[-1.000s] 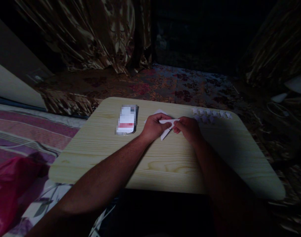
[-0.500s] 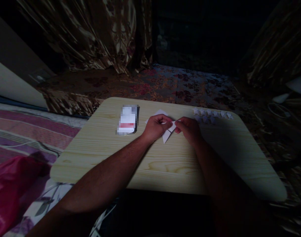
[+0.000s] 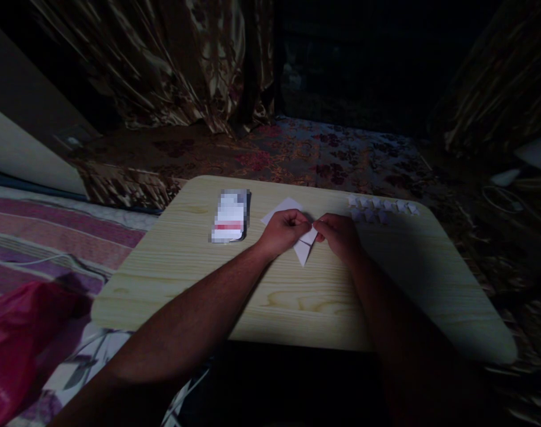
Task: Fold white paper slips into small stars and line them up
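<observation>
A folded piece of white paper is pinched between my two hands above the wooden table, its pointed end hanging toward me. My left hand is closed on its left side, thumb on top. My right hand is closed on the right edge, fingertips almost meeting the left thumb. Behind my left hand lies another white paper sheet, partly hidden by that hand. Several small folded paper pieces sit in two rows at the table's far right, beyond my right hand.
A phone with a blurred screen lies on the light wooden table, left of my hands. To the left are a striped bedspread and a pink bag or cloth. A patterned cloth ledge and curtains stand behind.
The folded paper has turned a little, its point now lower and further right. My fingertips have come closer together, and more of the sheet behind shows.
</observation>
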`<control>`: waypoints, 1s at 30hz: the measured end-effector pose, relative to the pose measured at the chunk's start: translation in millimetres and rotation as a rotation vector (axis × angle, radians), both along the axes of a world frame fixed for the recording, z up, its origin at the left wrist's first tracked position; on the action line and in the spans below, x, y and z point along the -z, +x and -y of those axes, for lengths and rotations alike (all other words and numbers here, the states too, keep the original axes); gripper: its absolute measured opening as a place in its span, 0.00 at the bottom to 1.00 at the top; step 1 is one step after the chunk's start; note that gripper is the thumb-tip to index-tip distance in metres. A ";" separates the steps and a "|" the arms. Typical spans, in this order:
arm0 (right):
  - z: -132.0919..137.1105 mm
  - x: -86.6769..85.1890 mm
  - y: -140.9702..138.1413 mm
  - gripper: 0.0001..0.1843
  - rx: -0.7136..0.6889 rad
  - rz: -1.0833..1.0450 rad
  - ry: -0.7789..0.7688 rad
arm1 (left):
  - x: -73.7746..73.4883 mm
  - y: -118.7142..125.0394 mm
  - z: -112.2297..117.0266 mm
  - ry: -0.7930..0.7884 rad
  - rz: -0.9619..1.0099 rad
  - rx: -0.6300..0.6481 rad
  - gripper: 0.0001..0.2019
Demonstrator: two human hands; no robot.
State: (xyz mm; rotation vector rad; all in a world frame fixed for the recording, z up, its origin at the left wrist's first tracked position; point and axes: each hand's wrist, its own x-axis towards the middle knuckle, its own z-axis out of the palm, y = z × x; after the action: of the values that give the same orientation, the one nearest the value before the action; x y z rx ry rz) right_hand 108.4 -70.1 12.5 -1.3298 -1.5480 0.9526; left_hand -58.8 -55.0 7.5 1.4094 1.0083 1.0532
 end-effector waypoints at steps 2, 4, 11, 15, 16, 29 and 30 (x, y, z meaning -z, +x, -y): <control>0.6 -0.6 -0.4 0.11 0.002 0.011 -0.001 | -0.1 -0.2 0.3 0.007 -0.016 0.001 0.09; 0.9 -0.9 -0.7 0.11 -0.001 0.007 0.002 | 0.1 -0.5 0.3 0.012 -0.028 -0.003 0.09; 0.4 -1.8 0.6 0.11 0.007 -0.026 -0.015 | -0.3 -1.2 0.8 0.007 -0.026 0.034 0.10; 1.4 -3.1 1.1 0.13 0.001 -0.016 -0.003 | -1.2 -1.6 1.2 -0.006 -0.008 0.051 0.10; 1.6 -3.3 1.2 0.13 0.003 -0.014 0.001 | -1.2 -1.6 1.1 -0.009 -0.009 0.049 0.10; 15.1 -26.3 3.9 0.10 0.228 0.048 0.252 | 5.6 0.0 -5.2 -0.079 0.064 -0.050 0.09; 21.5 -35.2 7.9 0.10 0.274 0.035 0.315 | 6.5 0.3 -5.9 -0.091 0.081 -0.058 0.09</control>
State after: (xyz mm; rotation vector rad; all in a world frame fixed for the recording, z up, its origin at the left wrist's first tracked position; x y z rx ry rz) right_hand 116.3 -91.6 47.6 -1.2926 -1.4269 0.4954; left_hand -58.5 -49.1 1.0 1.2609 1.0307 1.0838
